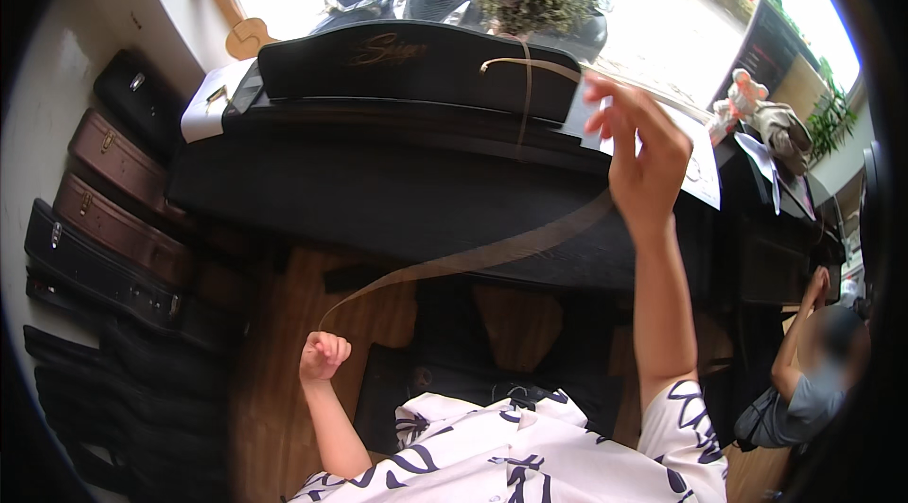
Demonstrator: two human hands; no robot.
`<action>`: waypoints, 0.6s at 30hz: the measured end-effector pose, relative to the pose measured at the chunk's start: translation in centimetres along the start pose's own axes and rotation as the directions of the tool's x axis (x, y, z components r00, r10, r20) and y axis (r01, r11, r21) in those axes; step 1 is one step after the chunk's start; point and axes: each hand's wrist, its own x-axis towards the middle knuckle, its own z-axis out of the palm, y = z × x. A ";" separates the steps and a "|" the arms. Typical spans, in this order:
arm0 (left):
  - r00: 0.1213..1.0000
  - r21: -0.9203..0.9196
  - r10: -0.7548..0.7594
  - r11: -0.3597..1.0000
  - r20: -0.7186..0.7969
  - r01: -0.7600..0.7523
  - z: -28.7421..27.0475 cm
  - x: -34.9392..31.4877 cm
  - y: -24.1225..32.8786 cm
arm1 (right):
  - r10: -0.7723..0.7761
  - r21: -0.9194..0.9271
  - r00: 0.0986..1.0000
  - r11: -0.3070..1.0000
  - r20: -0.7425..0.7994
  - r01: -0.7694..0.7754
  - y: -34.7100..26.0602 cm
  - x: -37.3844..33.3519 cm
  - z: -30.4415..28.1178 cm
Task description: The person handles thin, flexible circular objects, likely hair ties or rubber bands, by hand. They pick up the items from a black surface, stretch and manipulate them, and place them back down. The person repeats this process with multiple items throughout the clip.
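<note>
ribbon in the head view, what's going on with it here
A person in a white patterned shirt is handling a sheer tan ribbon in front of what looks like a black piano. The left hand is closed on it down low. From there it sweeps up to the raised right hand, with more reaching leftward beyond that hand, whose exact grip isn't clear.
</note>
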 end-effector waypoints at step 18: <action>0.633 0.491 -0.433 0.866 0.642 0.094 15.3 10.6 4.8 | 0.103 -0.010 0.885 0.994 0.453 -0.110 21.1 16.3 21.3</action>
